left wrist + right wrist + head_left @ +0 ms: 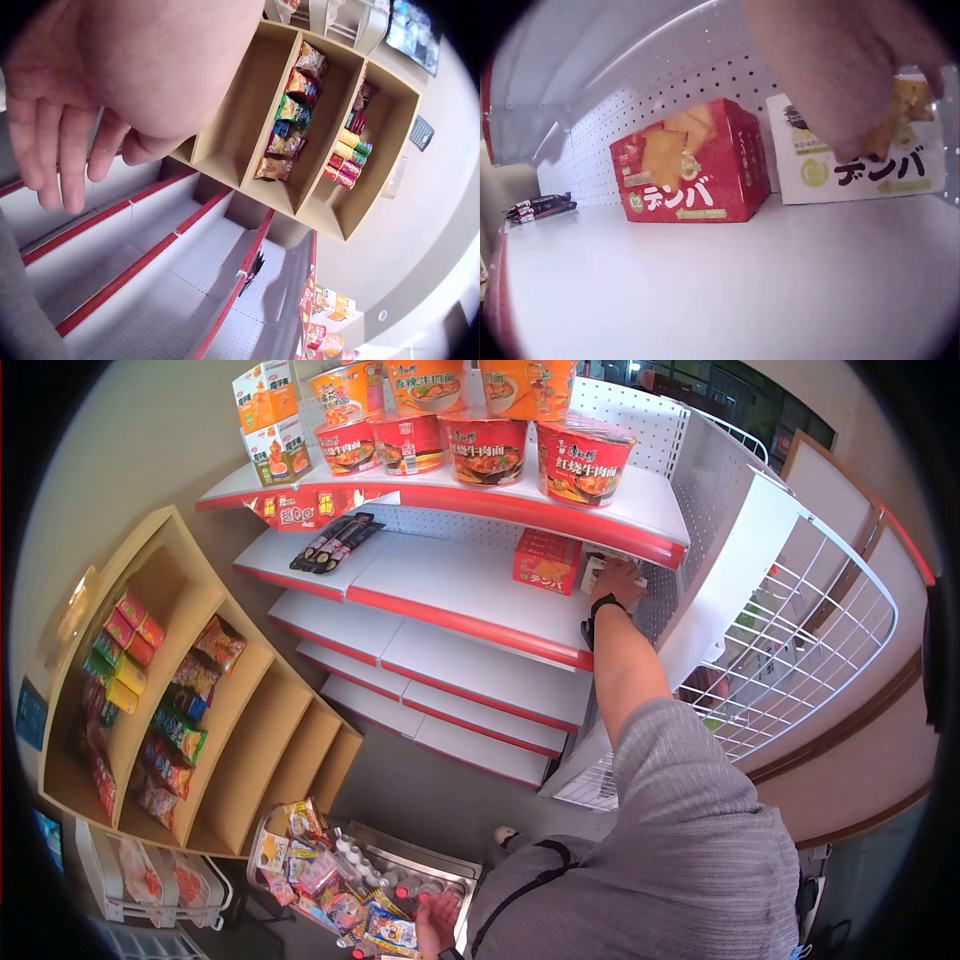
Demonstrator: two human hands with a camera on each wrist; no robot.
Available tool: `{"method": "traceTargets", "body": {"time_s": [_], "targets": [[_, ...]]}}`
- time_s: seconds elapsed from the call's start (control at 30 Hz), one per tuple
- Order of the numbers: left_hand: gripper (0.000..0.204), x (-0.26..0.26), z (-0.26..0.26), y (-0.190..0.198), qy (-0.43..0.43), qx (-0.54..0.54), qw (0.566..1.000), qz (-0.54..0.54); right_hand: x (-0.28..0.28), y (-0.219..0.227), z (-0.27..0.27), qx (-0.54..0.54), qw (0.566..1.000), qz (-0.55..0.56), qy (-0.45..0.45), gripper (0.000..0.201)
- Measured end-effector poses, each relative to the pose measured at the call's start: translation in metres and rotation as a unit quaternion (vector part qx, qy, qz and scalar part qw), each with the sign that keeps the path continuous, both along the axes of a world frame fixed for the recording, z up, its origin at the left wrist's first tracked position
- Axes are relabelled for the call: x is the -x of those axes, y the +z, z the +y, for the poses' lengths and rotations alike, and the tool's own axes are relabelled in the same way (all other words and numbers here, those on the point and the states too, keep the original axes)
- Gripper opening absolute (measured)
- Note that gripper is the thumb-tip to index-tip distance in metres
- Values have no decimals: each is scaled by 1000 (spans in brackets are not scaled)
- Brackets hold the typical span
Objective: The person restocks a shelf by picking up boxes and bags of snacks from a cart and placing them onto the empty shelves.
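So the big white shelving unit [470, 600] with the red edge strips takes up most of the view. Its top tier is stacked with instant noodle cups [585, 460], probably because they're light and bulky, and the lower tiers look mostly bare. Off to the side a wooden rack [225, 710] holds snack bags and cans sorted by compartment.

On the second shelf, a red cracker box [547, 561] stands upright with its front facing out, pushed back near the pegboard wall so the label reads from the aisle. Just beside it, at the shelf's end, stands a white cracker box [855, 161], facing the same way. The person's right hand [620, 580] is up on that white box; from the wrist view the fingers [870, 127] wrap over its top front, so it looks like a grasp that lines it up with the red one.

The left hand [437, 920] hangs low over a metal basket [420, 860] of mixed snacks and bottles, fingers loose and holding nothing.
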State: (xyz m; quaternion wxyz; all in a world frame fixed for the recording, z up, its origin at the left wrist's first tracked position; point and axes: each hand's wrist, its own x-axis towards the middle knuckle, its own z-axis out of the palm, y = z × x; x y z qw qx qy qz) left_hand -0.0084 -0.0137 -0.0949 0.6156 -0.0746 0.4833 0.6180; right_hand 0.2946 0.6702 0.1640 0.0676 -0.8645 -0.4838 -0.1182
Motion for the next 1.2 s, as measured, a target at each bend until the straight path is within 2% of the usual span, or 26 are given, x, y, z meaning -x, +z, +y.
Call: {"method": "traceTargets", "body": {"time_s": [0.03, 0.07, 0.17, 0.27, 0.33, 0.4, 0.47, 0.6, 0.67, 0.7, 0.77, 0.8, 0.9, 1.0, 1.07, 1.2], "targets": [[73, -4, 9, 14, 15, -1, 1000, -13, -2, -5, 7, 0, 1000, 1, 1, 53], [72, -12, 14, 30, 42, 42, 998, 9, -5, -11, 13, -28, 999, -9, 13, 50], [74, -15, 16, 26, 40, 42, 998, 15, -14, -35, 35, -64, 997, -29, 22, 48], [79, -17, 22, 35, 10, 40, 999, 14, -10, -33, 35, -73, 996, -29, 37, 49], [83, -21, 22, 35, 6, 42, 999, 21, -14, -43, 39, -67, 996, -19, 55, 50], [87, -22, 22, 26, 2, 43, 999, 29, -16, -52, 49, -138, 987, -72, 42, 43], [93, -21, 19, 9, 1, 23, 1000, 4, -14, -43, 49, -117, 991, -61, 32, 44], [95, -26, 21, 13, -4, 16, 1000, 11, -18, -36, 54, -93, 995, -11, 31, 47], [35, -30, 22, 8, 66, -12, 997, 27, -21, -39, 57, -98, 995, -15, 33, 50], [35, -30, 24, 15, 66, -11, 997, 28, -23, -42, 60, -103, 994, -19, 34, 53], [93, -27, 25, 30, -3, 10, 1000, -4, -27, -47, 67, -114, 993, -13, 36, 53], [93, -27, 24, 31, -3, 11, 1000, -3, -26, -45, 65, -128, 991, -6, 37, 54], [91, -29, 20, 31, 6, 10, 1000, -7, -20, -35, 59, -104, 994, 1, 20, 56], [79, -29, 10, 7, 27, -1, 1000, -4, -18, -24, 53, -113, 993, 23, 20, 51], [63, -31, -4, -13, 56, 39, 998, 17, -22, -31, 58, -121, 992, 6, 19, 47], [51, -38, -16, -13, 104, 21, 994, -17, -30, -37, 63, -109, 994, 0, 22, 39]]}}
